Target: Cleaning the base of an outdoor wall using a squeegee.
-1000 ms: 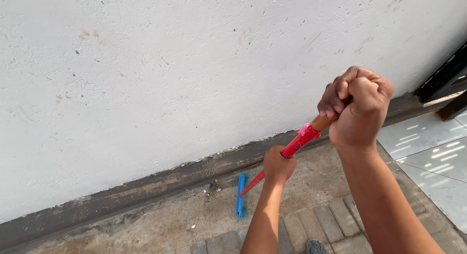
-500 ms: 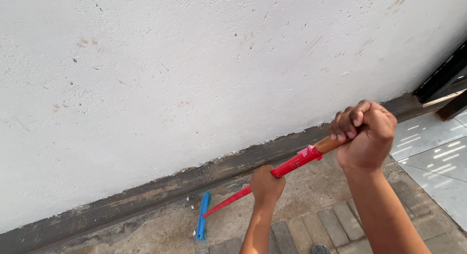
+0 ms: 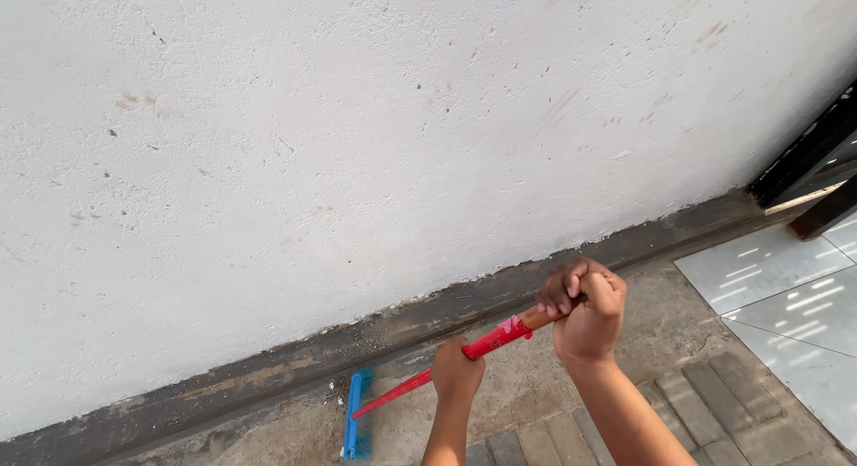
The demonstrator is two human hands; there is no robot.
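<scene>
Along the foot of the white wall, a person is sweeping grit with a blue-headed broom.
Left hand is clenching the red shaft, right hand its wooden end; keeping bristles flat against the wall's dark base seems wise.

outdoor house yard: white wall, brick paving.

The broom has a long red stick and a blue brush head with blue bristles. The top end of the stick is bare brown wood. The stick leans up to the right. The brush head sits low on the dusty concrete ground, just beside the dark strip at the foot of the white wall. The left hand grips the red part. The right hand grips the wooden top end.
</scene>
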